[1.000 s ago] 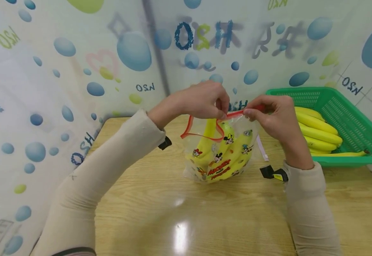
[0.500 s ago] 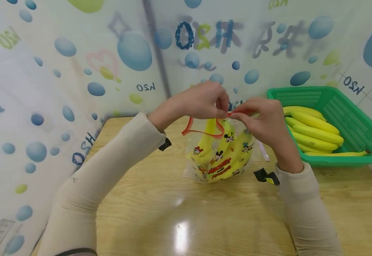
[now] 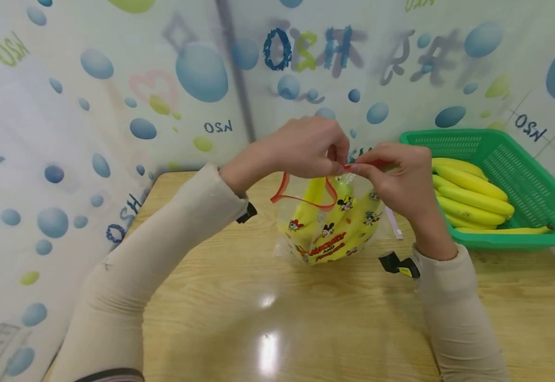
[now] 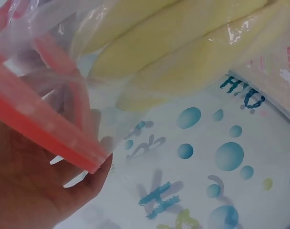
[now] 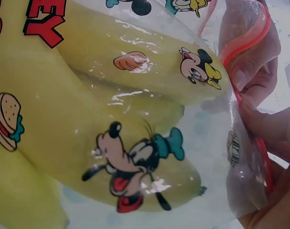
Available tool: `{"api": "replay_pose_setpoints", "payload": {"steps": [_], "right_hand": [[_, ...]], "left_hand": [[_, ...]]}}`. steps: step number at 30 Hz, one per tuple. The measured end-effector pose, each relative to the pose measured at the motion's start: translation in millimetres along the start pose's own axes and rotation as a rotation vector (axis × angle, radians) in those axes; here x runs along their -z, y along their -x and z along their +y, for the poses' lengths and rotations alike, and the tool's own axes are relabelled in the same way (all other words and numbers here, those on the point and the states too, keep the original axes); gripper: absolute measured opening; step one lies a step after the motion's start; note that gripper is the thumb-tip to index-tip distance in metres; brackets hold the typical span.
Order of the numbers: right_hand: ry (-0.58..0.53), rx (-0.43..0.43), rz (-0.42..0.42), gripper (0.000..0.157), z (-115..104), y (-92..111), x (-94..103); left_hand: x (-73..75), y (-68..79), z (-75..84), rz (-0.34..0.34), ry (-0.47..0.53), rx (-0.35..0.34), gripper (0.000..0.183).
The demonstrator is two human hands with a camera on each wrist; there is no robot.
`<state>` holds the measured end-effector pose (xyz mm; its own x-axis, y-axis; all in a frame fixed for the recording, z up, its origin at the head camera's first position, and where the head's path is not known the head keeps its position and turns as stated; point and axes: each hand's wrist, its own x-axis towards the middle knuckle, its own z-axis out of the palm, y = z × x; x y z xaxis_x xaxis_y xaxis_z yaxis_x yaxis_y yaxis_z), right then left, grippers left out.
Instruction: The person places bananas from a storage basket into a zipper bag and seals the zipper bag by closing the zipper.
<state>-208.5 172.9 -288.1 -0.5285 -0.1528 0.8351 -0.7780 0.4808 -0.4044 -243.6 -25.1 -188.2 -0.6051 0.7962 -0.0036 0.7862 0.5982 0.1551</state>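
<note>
A clear plastic zip bag [image 3: 327, 246] with cartoon prints and a red zip strip [image 4: 45, 126] stands upright on the table, several yellow bananas [image 5: 135, 107] inside it. My left hand [image 3: 306, 148] pinches the strip from above, near the middle of the bag's mouth. Close against its fingertips, my right hand [image 3: 401, 178] pinches the same strip between thumb and forefinger. Left of my left hand the mouth gapes in a loop of red edging. The strip's right part is largely hidden behind my right hand in the head view.
A green basket [image 3: 520, 241] with several loose bananas [image 3: 473, 196] stands at the right. A thin lilac strip [image 3: 394, 223] with a whitish end lies on the wooden table [image 3: 210, 318] beside the bag. Behind the table hangs a bubble-printed sheet [image 3: 201, 74].
My right hand has moved left along the red strip, up to my left hand's fingertips. The left hand and the bag have shifted only slightly, and the bag's lower edge appears a little higher.
</note>
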Motion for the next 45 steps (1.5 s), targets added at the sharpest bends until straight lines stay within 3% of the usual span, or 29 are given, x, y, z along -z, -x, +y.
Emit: {"api": "replay_pose_setpoints", "payload": {"steps": [8, 24, 45], "right_hand": [[-0.01, -0.037, -0.007, 0.007, 0, 0, 10.7], [-0.015, -0.064, -0.035, 0.006, 8, -3, 14.4], [-0.01, -0.121, -0.066, 0.006, 9, 0, 15.7]], "left_hand": [[2.1, 0.0, 3.1, -0.007, 0.008, 0.031, 0.012], [-2.5, 3.9, -4.0, -0.027, 0.064, 0.045, 0.013], [-9.7, 11.8, -14.0, -0.055, 0.093, 0.027, 0.014]]}}
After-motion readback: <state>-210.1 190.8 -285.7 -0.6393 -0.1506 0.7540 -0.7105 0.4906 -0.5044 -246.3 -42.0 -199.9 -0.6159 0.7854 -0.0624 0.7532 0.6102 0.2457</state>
